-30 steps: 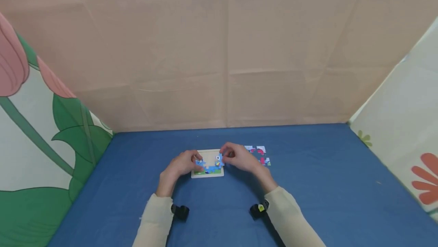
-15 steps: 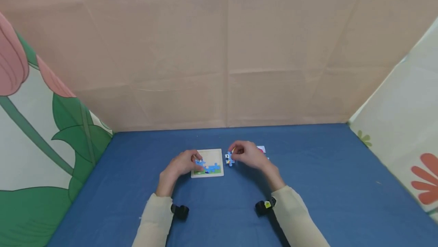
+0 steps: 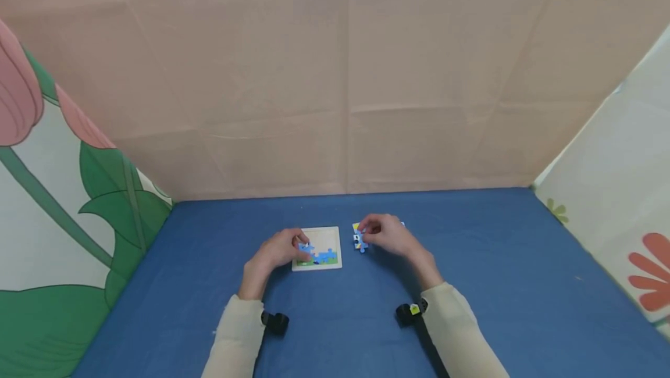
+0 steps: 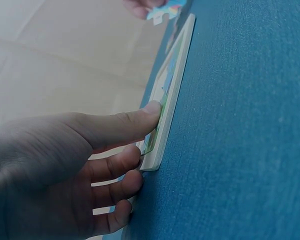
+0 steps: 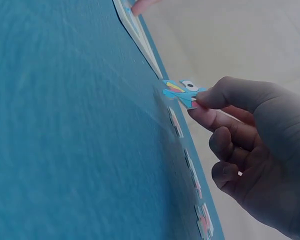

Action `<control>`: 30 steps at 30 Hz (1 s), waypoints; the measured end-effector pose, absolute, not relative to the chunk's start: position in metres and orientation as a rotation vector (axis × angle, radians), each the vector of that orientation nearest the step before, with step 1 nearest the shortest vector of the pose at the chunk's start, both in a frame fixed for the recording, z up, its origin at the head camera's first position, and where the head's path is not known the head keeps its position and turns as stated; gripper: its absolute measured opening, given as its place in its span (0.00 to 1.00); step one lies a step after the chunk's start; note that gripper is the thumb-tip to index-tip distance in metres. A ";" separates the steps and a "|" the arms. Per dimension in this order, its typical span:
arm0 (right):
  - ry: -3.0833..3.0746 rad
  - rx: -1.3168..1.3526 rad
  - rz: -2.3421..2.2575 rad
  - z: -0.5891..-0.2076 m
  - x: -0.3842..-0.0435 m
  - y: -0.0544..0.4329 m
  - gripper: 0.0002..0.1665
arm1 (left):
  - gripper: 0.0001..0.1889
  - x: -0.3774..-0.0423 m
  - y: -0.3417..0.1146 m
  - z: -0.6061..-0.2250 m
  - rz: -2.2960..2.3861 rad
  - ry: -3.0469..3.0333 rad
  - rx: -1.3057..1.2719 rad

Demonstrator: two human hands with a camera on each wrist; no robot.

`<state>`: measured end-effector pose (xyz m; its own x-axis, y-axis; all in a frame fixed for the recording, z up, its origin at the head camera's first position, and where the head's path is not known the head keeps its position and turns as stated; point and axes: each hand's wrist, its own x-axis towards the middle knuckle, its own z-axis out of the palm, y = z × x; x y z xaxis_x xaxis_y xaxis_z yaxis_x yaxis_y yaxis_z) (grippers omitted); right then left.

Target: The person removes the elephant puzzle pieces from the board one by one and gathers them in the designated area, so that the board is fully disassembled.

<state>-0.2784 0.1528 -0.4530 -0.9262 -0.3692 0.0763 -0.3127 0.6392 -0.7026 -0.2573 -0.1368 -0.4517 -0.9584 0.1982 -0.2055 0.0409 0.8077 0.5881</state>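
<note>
A light wooden puzzle tray (image 3: 325,236) lies on the blue cloth, with joined blue and green jigsaw pieces (image 3: 325,257) along its lower part. My left hand (image 3: 279,249) holds the tray's left side. In the left wrist view its thumb (image 4: 151,108) presses on the pieces, while curled fingers meet the tray's edge. To the right of the tray, my right hand (image 3: 389,235) pinches a blue puzzle piece (image 5: 182,93) with a printed eye between thumb and forefinger. That piece is held above the cloth, apart from the tray.
Several loose puzzle pieces (image 5: 192,175) lie on the blue cloth (image 3: 335,331) below my right hand, mostly hidden by it in the head view. A beige backdrop (image 3: 335,75) rises behind the table, with printed panels at left and right.
My right hand has drawn the blue puzzle piece away from the tray's right edge, moving right over the loose pieces. My left hand stays in place on the tray.
</note>
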 end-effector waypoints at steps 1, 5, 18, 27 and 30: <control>2.776 -0.567 -1.165 -0.453 -0.279 0.154 0.08 | 0.19 -0.257 -0.137 -0.452 0.883 2.737 0.183; 2.775 -0.539 -1.150 -0.454 -0.281 0.160 0.08 | 0.19 -0.258 -0.137 -0.452 0.886 2.738 0.181; 2.763 -0.520 -1.086 -0.452 -0.282 0.180 0.10 | 0.19 -0.258 -0.137 -0.454 0.905 2.725 0.177; 2.726 -0.490 -1.060 -0.451 -0.280 0.189 0.11 | 0.19 -0.257 -0.137 -0.454 0.908 2.724 0.177; 2.725 -0.475 -1.047 -0.450 -0.280 0.191 0.11 | 0.19 -0.257 -0.137 -0.453 0.906 2.731 0.183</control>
<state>-0.2803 0.1910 -0.4505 -0.9320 -0.3581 -0.0560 -0.2286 0.7005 -0.6760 -0.2569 -0.1373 -0.4532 -0.9590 0.1984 -0.2023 0.0381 0.7977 0.6018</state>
